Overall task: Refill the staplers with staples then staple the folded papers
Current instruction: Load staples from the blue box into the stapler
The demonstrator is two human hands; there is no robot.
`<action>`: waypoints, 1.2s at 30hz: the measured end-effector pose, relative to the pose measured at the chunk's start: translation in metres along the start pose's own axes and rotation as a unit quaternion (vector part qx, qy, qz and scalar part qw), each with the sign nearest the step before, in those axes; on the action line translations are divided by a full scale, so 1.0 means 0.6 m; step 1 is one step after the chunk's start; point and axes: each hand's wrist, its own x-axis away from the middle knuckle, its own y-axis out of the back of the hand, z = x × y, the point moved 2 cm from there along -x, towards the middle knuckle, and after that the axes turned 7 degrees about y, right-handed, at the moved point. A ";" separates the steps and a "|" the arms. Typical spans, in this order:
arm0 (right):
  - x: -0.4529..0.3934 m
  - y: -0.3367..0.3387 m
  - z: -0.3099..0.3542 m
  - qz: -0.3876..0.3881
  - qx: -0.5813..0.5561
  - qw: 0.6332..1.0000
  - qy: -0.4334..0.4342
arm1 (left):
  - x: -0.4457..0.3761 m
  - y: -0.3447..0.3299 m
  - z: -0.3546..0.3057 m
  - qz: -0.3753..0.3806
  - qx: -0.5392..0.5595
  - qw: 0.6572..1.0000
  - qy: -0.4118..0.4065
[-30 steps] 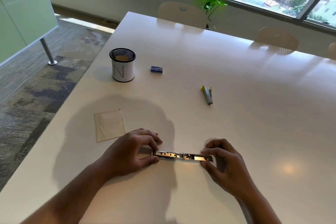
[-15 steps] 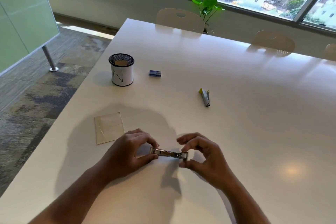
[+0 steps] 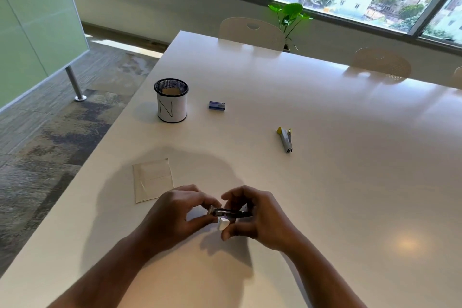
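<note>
Both hands, my left hand (image 3: 175, 217) and right hand (image 3: 260, 217), pinch one small stapler (image 3: 226, 212) above the table (image 3: 325, 182); folded paper (image 3: 153, 179) lies just left.

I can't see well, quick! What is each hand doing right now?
Left hand: fingers curled, pinching the left end of the small stapler.
Right hand: fingers curled round the stapler's right end.

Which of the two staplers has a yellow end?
The stapler lying alone on the table, to the right. The other stapler, held by both hands, shows a white end.
</note>
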 end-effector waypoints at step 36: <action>0.008 -0.012 -0.038 -0.121 0.048 0.982 0.140 | -0.010 -0.016 -0.027 -0.006 -0.017 1.000 0.009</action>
